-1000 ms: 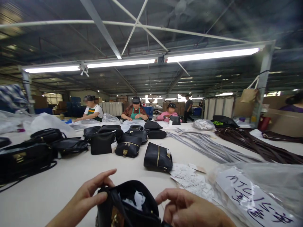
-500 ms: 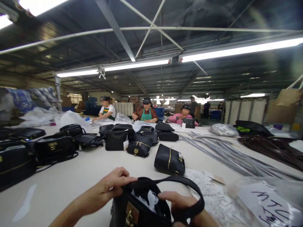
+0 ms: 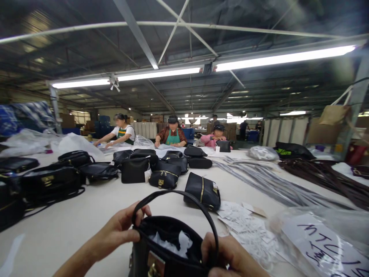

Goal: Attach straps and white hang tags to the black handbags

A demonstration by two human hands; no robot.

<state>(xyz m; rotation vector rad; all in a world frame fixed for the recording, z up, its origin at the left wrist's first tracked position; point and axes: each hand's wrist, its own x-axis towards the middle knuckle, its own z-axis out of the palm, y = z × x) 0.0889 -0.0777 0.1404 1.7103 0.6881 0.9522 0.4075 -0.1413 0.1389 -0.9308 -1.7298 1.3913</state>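
Observation:
A black handbag (image 3: 170, 257) with a gold clasp stands close in front of me, its top gaping. Crumpled white paper (image 3: 181, 244) shows inside. My left hand (image 3: 125, 227) pinches the bag's left end near the base of the handle. At the right end my right hand (image 3: 225, 254) grips the rim, its thumb at the opening and the other fingers partly hidden. The black handle (image 3: 184, 194) arches up over the opening. Just beyond it, another black bag with a gold zipper (image 3: 203, 190) lies on its side.
Several black bags (image 3: 134, 169) fill the pale table's far and left parts. White tags (image 3: 250, 231) are heaped on the right, near a plastic bag with a written sheet (image 3: 319, 238). Grey straps (image 3: 268, 184) stretch behind them. Three co-workers (image 3: 171, 132) sit across the table.
The handle has risen from lying over to the right to an upright arch. My right hand has drawn back from the opening to the right rim. The view has shifted slightly right.

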